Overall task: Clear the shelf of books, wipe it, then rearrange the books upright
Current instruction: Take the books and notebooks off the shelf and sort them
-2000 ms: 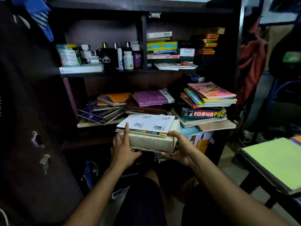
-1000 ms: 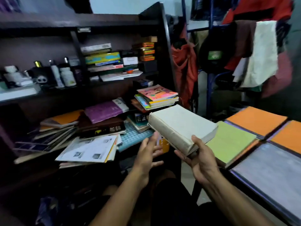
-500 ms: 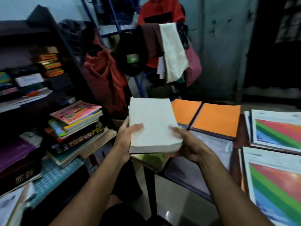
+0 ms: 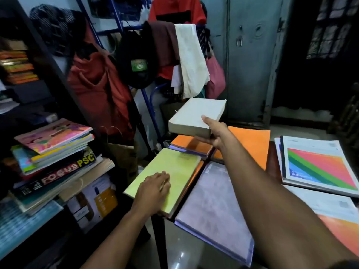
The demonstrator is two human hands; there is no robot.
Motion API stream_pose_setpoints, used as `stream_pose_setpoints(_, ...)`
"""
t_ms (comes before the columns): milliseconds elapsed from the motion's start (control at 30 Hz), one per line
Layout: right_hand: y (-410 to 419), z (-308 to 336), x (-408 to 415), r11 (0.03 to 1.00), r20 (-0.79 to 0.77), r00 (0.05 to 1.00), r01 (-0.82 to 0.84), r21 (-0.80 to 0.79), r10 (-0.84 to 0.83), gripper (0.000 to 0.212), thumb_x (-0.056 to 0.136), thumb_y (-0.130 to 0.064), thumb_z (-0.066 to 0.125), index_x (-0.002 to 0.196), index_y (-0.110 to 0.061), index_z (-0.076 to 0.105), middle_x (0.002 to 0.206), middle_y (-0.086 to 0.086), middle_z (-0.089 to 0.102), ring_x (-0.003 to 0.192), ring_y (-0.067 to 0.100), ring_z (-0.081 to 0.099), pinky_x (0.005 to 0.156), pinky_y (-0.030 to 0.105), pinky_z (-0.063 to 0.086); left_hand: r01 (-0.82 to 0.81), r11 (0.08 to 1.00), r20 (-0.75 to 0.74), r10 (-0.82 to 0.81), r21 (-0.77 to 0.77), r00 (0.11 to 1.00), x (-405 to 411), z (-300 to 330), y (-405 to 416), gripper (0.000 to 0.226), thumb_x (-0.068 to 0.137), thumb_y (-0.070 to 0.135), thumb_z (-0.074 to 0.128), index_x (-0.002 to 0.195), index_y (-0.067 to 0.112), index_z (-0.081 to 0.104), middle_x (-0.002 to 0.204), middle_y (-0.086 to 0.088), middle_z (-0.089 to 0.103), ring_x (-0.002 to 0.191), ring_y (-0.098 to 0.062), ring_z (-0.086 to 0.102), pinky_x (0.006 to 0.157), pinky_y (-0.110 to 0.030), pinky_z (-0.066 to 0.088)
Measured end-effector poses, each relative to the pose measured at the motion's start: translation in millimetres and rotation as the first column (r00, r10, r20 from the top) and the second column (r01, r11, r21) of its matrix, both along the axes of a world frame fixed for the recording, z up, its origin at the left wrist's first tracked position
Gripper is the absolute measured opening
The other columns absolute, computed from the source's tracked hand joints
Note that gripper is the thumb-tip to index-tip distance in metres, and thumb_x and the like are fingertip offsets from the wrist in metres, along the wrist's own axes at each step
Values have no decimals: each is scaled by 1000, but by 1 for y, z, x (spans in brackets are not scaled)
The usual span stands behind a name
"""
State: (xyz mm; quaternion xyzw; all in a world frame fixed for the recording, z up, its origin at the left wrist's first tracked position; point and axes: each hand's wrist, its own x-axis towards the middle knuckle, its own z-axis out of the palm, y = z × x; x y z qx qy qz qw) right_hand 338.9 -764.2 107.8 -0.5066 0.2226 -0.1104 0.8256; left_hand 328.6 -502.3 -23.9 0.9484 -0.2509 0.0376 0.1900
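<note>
The thick book (image 4: 196, 115) has a matt, plain paper cover and rough page edges. The striped booklets (image 4: 318, 164) look glossy. Soft cloth garments (image 4: 191, 61) hang by a painted metal cabinet (image 4: 250, 61).

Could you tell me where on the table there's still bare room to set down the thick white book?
Almost none: only a dark strip of table between the orange folder and the rainbow-striped booklet. Elsewhere covers crowd it, so the thick white book likely stacks.
</note>
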Motion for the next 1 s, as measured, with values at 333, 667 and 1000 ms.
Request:
stream_pose_setpoints(333,56,-39,-25,832,-96,991,23,-554,-92,37,90,-24,67,122,-8,59,113,7,60,98,25,57,79,39,51,48,999,-146,-45,18,988,-9,23,2,46,106,30,45,151,18,44,162,-3,34,149,-21,30,114,-23,24)
stream_pose_setpoints(667,308,-27,-34,577,23,749,-491,-653,663,23,94,-19,69,114,-8,66,106,15,72,87,20,67,67,34,57,-400,820,80,469,-409,880,-44,93,200,11,92,40,62,96,32,68,89,10,74,82,-9,69,71,-31,54)
stream_pose_setpoints(1000,415,-41,-38,360,-143,667,-555,-750,732,40,91,-30,72,125,-18,56,106,5,68,96,26,69,83,54,59,-601,752,102,643,-269,759,-77,66,352,33,92,40,62,124,33,57,121,9,59,108,-17,61,87,-41,54)
